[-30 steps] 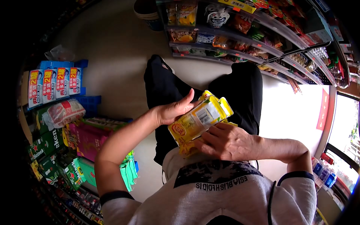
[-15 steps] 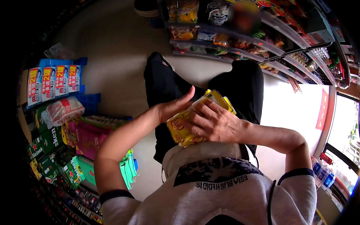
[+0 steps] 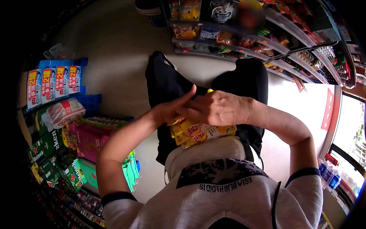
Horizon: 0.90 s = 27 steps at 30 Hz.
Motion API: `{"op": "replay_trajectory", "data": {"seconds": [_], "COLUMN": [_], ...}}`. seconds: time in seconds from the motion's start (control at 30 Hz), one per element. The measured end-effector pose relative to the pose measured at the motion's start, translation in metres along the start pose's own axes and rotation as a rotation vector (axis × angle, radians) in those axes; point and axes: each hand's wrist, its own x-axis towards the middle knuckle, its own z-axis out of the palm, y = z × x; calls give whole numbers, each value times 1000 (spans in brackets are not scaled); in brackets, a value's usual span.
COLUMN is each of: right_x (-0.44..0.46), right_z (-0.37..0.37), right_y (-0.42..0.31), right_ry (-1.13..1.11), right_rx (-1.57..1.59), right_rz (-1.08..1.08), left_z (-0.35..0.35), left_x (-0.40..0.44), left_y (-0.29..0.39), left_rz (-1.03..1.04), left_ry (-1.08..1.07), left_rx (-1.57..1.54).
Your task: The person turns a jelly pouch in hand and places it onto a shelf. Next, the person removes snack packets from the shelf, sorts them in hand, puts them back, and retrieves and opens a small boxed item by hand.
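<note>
yellow packets (image 3: pixel 198 133), at least two, left hand (image 3: pixel 169 110) clasping, right hand (image 3: pixel 220 107) atop, grip unclear

Bent at both elbows (image 3: pixel 304 140), angled in with left hand (image 3: pixel 169 111) from eight o'clock, with thumb (image 3: pixel 188 94) extended toward one, overlapped by right hand (image 3: pixel 225 108) from four, back up.
</note>
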Motion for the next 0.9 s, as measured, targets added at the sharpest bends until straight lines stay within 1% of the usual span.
{"op": "replay_trajectory", "data": {"seconds": [0.03, 0.07, 0.1, 0.13, 0.2, 0.27, 0.33, 0.4, 0.43, 0.53, 0.57, 0.63, 0.67, 0.7, 0.73, 0.77, 0.8, 0.87, 0.9], "right_x": [-1, -1, 5, 4, 2, 4, 5, 3, 3, 1, -1, -3, -3, -9, -15, -21, -27, -39, -47], "right_z": [6, 9, -2, 3, 18, 8, 7, 12, 12, 7, 2, -23, -36, -52, -63, -74, -80, -78, -79], "right_y": [7, 11, 10, 9, 7, 6, 6, 4, 4, 5, 6, 9, 11, 11, 11, 11, 11, 10, 9], "right_ry": [-17, -36, -38, -38, -38, 12, 74, 151, 126, 32, -12, 55, 96, 140, 213, 308, 435, 679, 676], "right_rx": [49, 96, 145, 91, -15, -3, -26, -86, -95, -104, -92, 53, 129, 325, 475, 630, 738, 1095, 1205], "right_rz": [-2, -6, 46, 37, 20, -35, -95, -155, -148, -112, -94, 27, 83, 228, 357, 476, 578, 766, 862], "left_z": [2, 6, 15, 20, 3, -6, -11, -10, -8, -1, 1, 5, -1, -7, -1, 1, -3, -5, -3], "left_x": [-2, -4, -9, -11, -2, 6, 13, 13, 14, 11, 11, 8, 10, 11, 14, 6, 2, 2, 1], "left_y": [2, 5, 9, 10, -9, -16, -11, -12, -12, -7, -7, -9, -16, -23, -24, -21, -24, -31, -32], "left_rz": [21, 29, 38, 47, 151, 160, 77, 59, 51, 10, 81, 223, 338, 456, 572, 242, 155, 308, 320], "left_ry": [0, 67, 136, 206, 251, 182, 8, -4, -12, 103, 78, 33, 9, -5, -108, -145, -158, -137, -122], "left_rx": [5, 16, 28, 39, 84, 58, -38, -152, -206, -234, -193, -114, -7, 95, 27, -201, -195, 72, 66]}}
